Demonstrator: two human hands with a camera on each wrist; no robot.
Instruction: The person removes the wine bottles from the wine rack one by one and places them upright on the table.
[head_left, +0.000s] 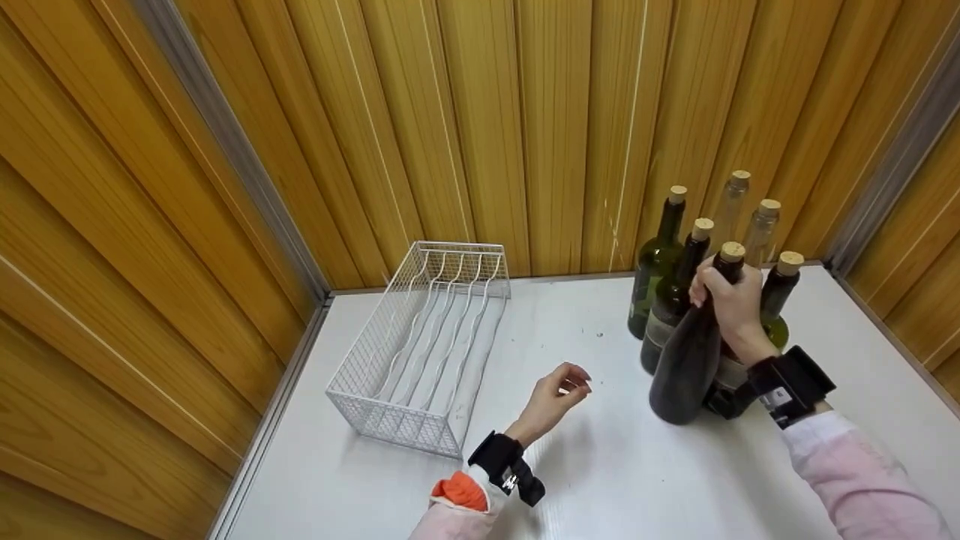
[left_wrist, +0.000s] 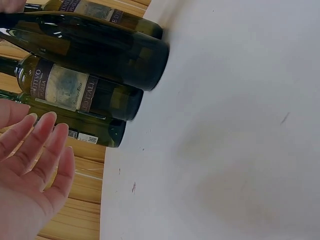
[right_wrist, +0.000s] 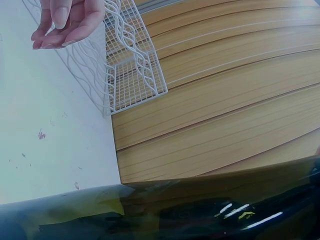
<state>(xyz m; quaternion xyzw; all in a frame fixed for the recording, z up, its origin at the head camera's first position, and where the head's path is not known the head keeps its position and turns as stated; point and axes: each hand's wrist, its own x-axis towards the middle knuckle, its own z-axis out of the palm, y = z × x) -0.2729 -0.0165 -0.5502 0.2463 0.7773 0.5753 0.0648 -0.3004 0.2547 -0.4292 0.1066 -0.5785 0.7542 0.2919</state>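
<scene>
My right hand (head_left: 731, 304) grips a dark, corked wine bottle (head_left: 686, 367) by its neck. The bottle leans in the head view, its base toward the front; whether the base touches the table I cannot tell. Its dark glass (right_wrist: 225, 215) fills the bottom of the right wrist view. My left hand (head_left: 555, 397) is above the table between the wire rack and the bottles, fingers loosely bent and holding nothing. In the left wrist view the same hand (left_wrist: 35, 170) shows its palm, with a labelled bottle (left_wrist: 65, 87) beyond the fingertips.
Several other corked bottles, among them a green one (head_left: 652, 277) and a clear one (head_left: 729, 206), stand close around the gripped one. A white wire rack (head_left: 420, 401) with wavy bars sits at the left of the white table (head_left: 570, 322). Wood-panelled walls (head_left: 480, 135) enclose the table.
</scene>
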